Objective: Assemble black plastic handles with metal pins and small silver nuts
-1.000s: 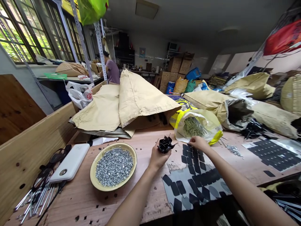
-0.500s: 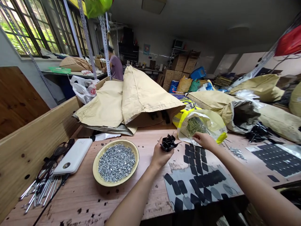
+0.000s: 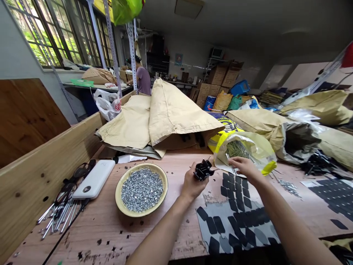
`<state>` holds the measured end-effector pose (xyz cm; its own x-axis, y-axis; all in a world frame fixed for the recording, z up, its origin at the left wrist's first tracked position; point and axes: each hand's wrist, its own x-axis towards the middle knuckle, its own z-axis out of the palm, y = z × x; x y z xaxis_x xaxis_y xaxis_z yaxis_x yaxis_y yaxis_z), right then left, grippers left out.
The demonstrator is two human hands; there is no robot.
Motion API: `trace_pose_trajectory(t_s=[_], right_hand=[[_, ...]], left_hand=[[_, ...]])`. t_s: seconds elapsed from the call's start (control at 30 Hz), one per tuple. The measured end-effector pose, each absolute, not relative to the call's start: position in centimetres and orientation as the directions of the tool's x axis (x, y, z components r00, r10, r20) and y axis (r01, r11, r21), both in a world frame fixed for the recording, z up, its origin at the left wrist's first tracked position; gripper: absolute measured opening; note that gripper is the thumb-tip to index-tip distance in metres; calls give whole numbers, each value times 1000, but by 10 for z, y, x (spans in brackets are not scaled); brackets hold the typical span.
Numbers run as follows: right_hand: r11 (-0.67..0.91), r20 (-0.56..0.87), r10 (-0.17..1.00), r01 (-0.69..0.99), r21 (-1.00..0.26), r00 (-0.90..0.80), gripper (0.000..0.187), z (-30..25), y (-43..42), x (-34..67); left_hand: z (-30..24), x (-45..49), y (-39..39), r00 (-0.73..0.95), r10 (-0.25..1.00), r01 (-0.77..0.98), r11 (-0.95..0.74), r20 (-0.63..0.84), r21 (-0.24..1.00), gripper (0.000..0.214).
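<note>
My left hand [image 3: 193,187] is closed around a cluster of black plastic pieces [image 3: 203,170], from which thin metal pins stick out. At the mouth of a yellow-and-white bag [image 3: 263,150], the fingers of my right hand [image 3: 244,167] are pinched on slim, shiny metal pins [image 3: 234,170]. Inside that bag lies a heap of thin metal pins [image 3: 236,148]. Below both hands, black rounded pads [image 3: 235,191] lie in rows, some on a grey sheet [image 3: 202,228]. To the left of my left hand stands a cream bowl [image 3: 119,200] full of small metal nuts [image 3: 142,189].
A white power bank [image 3: 95,179], glasses [image 3: 66,191] and long metal rods [image 3: 59,221] lie at left by a wooden side board [image 3: 55,154]. Large tan sacks [image 3: 179,117] cover the back. Small metal parts [image 3: 289,187] lie right. A person [image 3: 143,79] sits far behind.
The view has swung slightly left, so everything sits farther right in the picture. Shiny pins now show at my right fingertips by the bag mouth. My left hand keeps hold of the black pieces.
</note>
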<state>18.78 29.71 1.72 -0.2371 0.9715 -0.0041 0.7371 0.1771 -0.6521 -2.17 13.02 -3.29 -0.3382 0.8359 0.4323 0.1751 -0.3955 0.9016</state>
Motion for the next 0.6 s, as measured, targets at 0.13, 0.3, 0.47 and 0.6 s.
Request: trace_pose_trajectory(t_s=[0.13, 0.3, 0.47, 0.6], right_hand=[[250, 189, 936, 183, -951, -296, 61, 49, 224, 175], [451, 439, 843, -37, -892, -312, 59, 58, 164, 127], [583, 520, 792, 144, -800, -318, 34, 28, 157, 116], [622, 540, 776, 251, -742, -326, 32, 17, 158, 126]], left_hand=[[-37, -18, 130, -300, 849, 214, -385, 435, 898, 32], [-37, -16, 128, -266, 860, 214, -388, 436, 896, 35], [-41, -14, 130, -281, 858, 218, -379, 429, 899, 38], [-44, -14, 132, -273, 858, 236, -378, 434, 895, 39]])
